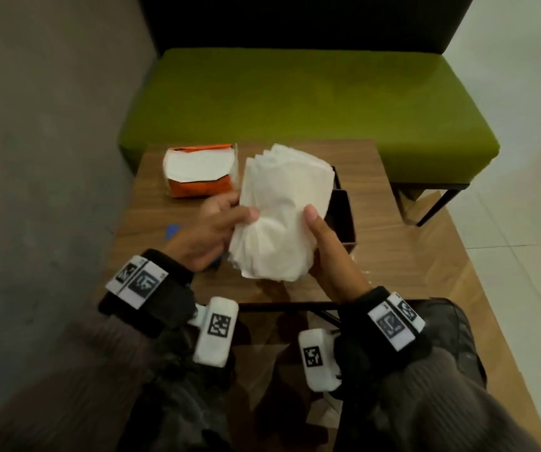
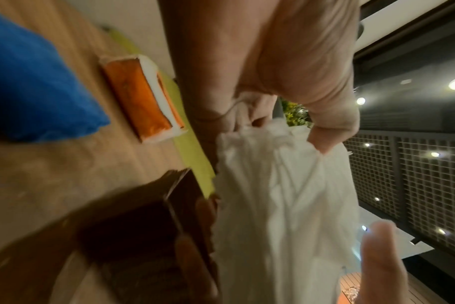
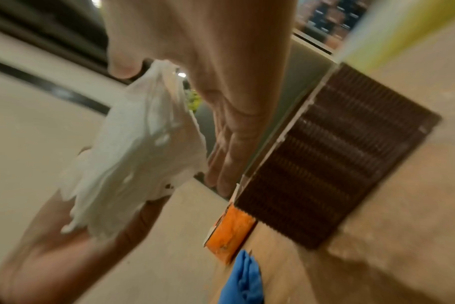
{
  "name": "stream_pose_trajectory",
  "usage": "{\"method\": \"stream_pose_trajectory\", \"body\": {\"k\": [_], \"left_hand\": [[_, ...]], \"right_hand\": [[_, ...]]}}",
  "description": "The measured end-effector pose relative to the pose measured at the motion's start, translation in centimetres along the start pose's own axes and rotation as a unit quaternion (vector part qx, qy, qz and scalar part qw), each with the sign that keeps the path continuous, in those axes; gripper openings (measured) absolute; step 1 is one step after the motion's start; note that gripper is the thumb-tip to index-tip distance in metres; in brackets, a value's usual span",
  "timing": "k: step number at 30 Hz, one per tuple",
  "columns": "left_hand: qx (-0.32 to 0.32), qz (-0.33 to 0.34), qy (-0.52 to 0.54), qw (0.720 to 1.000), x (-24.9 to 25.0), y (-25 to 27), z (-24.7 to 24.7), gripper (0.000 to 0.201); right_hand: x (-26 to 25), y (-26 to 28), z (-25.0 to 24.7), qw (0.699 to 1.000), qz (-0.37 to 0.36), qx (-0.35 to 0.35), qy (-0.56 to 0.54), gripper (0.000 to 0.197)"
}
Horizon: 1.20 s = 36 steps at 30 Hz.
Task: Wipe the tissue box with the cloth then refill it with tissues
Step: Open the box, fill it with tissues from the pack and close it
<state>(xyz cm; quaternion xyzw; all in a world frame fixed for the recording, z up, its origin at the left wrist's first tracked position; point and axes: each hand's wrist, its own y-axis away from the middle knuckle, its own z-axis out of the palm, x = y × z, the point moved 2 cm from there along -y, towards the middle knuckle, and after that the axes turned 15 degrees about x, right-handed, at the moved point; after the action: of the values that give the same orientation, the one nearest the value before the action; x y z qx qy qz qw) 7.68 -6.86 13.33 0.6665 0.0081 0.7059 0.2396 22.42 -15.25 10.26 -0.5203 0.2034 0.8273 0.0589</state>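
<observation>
- While both hands grip it, the tissue stack (image 1: 278, 216) hangs at frame centre: left hand (image 1: 207, 230) pinches its left edge, right hand (image 1: 324, 246) clasps its right.
- Tissue box (image 1: 344, 210), dark and open-topped, lies just right of the stack, beneath it; the right hand is nearer.
- Stack long axis runs up-frame, roughly parallel with the box.
- Blue cloth (image 2: 31, 82) shows plainly only in the wrist views; orange tissue pack (image 1: 197, 171) sits upper left.
</observation>
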Motion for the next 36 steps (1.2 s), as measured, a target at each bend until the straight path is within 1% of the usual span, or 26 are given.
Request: {"method": "stream_pose_trajectory", "body": {"k": [1, 2, 3, 4, 7, 8, 9, 11, 13, 15, 17, 19, 22, 24, 25, 26, 27, 28, 29, 30, 32, 33, 34, 36], "left_hand": [[-0.007, -0.024, 0.004, 1.000, -0.7, 0.5, 0.5, 0.053], [-0.010, -0.045, 0.007, 0.999, -1.4, 0.9, 0.9, 0.057], [-0.012, -0.062, 0.011, 0.998, -2.0, 1.2, 1.3, 0.061], [-0.008, -0.073, 0.013, 0.997, -2.5, 1.5, 1.5, 0.062], [0.016, -0.081, 0.004, 0.997, -3.3, 2.4, 2.2, 0.058], [0.024, -0.077, -0.003, 0.997, -3.4, 2.7, 2.4, 0.059], [0.037, -0.070, -0.011, 0.997, -3.5, 3.0, 2.7, 0.059], [0.056, -0.063, -0.024, 0.996, -3.8, 3.4, 3.2, 0.062], [0.058, -0.053, -0.043, 0.996, -4.3, 3.6, 3.7, 0.059], [0.075, -0.003, -0.097, 0.993, -4.4, 3.8, 4.3, 0.041], [0.098, 0.052, -0.162, 0.981, -4.4, 4.2, 4.9, 0.021], [0.104, 0.081, -0.182, 0.974, -4.2, 4.6, 5.4, 0.015], [0.120, 0.083, -0.193, 0.970, -4.2, 4.4, 5.0, 0.015], [0.103, 0.068, -0.208, 0.970, -4.0, 4.2, 4.9, 0.018], [0.095, 0.061, -0.211, 0.971, -3.9, 4.2, 4.9, 0.023], [0.097, 0.056, -0.201, 0.973, -3.9, 4.1, 4.8, 0.027], [0.109, 0.042, -0.168, 0.979, -3.8, 4.0, 4.5, 0.031], [0.119, 0.007, -0.108, 0.987, -3.7, 3.9, 4.1, 0.036], [0.115, -0.039, -0.034, 0.992, -3.8, 3.9, 3.7, 0.042], [0.094, -0.085, 0.044, 0.991, -4.0, 3.9, 3.3, 0.047], [0.054, -0.146, 0.164, 0.974, -4.0, 4.1, 2.8, 0.049], [0.040, -0.156, 0.203, 0.966, -4.1, 4.1, 2.5, 0.047], [0.036, -0.152, 0.224, 0.962, -4.1, 4.0, 2.4, 0.043], [0.056, -0.128, 0.209, 0.968, -4.1, 3.7, 2.0, 0.041]], "right_hand": [[0.2, 0.3, -0.1, 0.998, 0.035, -0.024, -0.051, 0.075], [0.3, 0.8, -0.2, 0.995, 0.061, -0.036, -0.076, 0.076], [0.5, 1.0, -0.4, 0.994, 0.076, -0.030, -0.076, 0.075], [0.6, 1.2, -0.5, 0.995, 0.082, -0.014, -0.060, 0.070], [1.0, 1.2, -1.2, 0.994, 0.070, 0.084, 0.024, 0.046], [1.0, 1.2, -1.4, 0.992, 0.063, 0.106, 0.042, 0.038], [1.1, 1.2, -1.6, 0.990, 0.055, 0.117, 0.058, 0.034], [1.1, 1.3, -1.6, 0.987, 0.040, 0.128, 0.086, 0.037], [1.1, 1.5, -1.4, 0.986, 0.028, 0.137, 0.094, 0.039], [1.1, 1.7, -0.8, 0.985, 0.022, 0.142, 0.098, 0.041], [1.1, 2.0, -0.4, 0.984, 0.012, 0.140, 0.113, 0.035], [1.1, 2.2, -0.3, 0.982, 0.006, 0.145, 0.122, 0.030], [0.9, 2.4, -0.8, 0.980, 0.011, 0.160, 0.114, 0.036], [0.9, 2.4, -0.9, 0.980, 0.005, 0.160, 0.117, 0.038], [0.7, 2.5, -1.0, 0.981, -0.002, 0.160, 0.112, 0.039], [0.6, 2.5, -0.9, 0.981, -0.008, 0.164, 0.099, 0.038], [0.4, 2.4, -0.9, 0.982, -0.010, 0.170, 0.079, 0.039], [0.1, 2.4, -0.9, 0.982, -0.013, 0.178, 0.054, 0.039], [-0.1, 2.2, -0.9, 0.982, -0.018, 0.185, 0.029, 0.040], [-0.3, 2.0, -0.9, 0.981, -0.021, 0.192, 0.010, 0.040], [-0.3, 1.7, -0.7, 0.981, -0.021, 0.194, -0.015, 0.039], [-0.3, 1.7, -0.4, 0.981, -0.019, 0.189, -0.025, 0.035], [-0.2, 1.7, -0.2, 0.982, -0.012, 0.184, -0.031, 0.033], [0.0, 1.7, 0.1, 0.984, 0.008, 0.174, -0.031, 0.036]]}}
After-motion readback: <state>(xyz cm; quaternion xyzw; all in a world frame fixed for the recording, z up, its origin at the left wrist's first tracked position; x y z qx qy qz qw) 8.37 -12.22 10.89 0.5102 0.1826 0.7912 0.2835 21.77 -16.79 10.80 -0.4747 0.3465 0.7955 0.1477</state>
